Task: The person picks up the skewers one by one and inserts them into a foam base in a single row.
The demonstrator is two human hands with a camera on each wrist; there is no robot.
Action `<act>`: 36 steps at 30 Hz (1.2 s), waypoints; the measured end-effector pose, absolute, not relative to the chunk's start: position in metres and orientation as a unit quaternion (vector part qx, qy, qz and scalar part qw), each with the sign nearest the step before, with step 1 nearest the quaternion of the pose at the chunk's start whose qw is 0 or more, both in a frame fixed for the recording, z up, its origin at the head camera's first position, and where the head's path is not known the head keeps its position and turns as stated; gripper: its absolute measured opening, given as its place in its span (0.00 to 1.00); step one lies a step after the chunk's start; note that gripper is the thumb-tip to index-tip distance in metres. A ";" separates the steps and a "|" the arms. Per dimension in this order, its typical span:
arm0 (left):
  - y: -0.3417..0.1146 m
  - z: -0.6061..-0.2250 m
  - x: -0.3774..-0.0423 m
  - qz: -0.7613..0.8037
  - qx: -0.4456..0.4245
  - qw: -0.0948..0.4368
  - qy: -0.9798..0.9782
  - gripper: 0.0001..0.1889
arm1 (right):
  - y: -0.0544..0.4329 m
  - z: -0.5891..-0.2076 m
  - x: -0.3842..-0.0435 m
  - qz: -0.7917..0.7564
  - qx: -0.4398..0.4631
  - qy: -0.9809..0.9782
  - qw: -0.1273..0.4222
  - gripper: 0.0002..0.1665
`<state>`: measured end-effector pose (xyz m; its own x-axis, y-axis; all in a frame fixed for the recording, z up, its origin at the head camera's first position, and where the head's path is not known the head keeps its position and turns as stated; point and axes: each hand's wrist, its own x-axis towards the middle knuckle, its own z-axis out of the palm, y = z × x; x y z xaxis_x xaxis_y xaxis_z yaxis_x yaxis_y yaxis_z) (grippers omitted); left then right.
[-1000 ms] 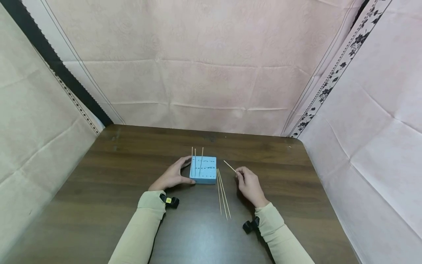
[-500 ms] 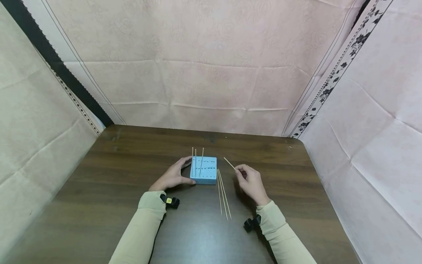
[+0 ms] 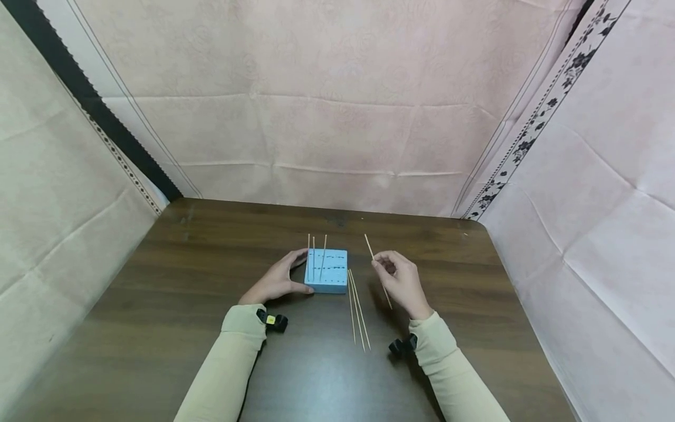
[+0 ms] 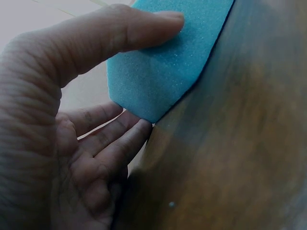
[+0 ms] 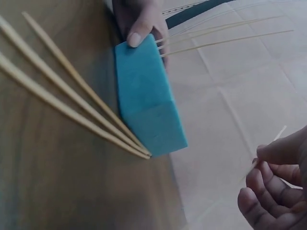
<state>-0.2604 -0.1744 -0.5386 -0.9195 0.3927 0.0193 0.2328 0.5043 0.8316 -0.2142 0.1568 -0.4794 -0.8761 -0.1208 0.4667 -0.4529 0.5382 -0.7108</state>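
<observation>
Loose skewers [image 5: 57, 104]: three, on the table [image 3: 311, 363]
Right hand [image 3: 399, 280]: pinches a bamboo skewer [image 3: 369, 246], right of the blue foam block [image 3: 336, 273]; likely light, stiff, snappable; best held mid-shaft
Left hand [image 3: 276, 281]: grips the block's left side
Block: probably light, soft; brace gently
Standing skewers [image 3: 324, 252]: three, in block

- Held stick [image 3: 387, 297]: middle hidden by right fingers [image 3: 388, 257], head view; blurred, right wrist view.
- Loose sticks [image 5: 73, 72]: two cut off at left edge, right wrist view.
- Blue block [image 4: 153, 79]: cut off at top edge, left wrist view.
- Block-top marks [image 3: 328, 268]: too small to identify.
</observation>
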 end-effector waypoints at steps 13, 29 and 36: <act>-0.174 -0.538 -0.261 0.460 0.181 0.083 0.865 0.59 | 0.131 -0.442 -0.220 0.553 0.230 -0.771 0.217 0.06; -0.173 -0.536 -0.260 0.456 0.182 0.083 0.867 0.59 | 0.092 -0.419 -0.204 0.571 0.253 -0.756 0.194 0.04; -0.174 -0.536 -0.260 0.469 0.186 0.085 0.859 0.60 | 0.088 -0.418 -0.204 0.573 0.259 -0.752 0.199 0.04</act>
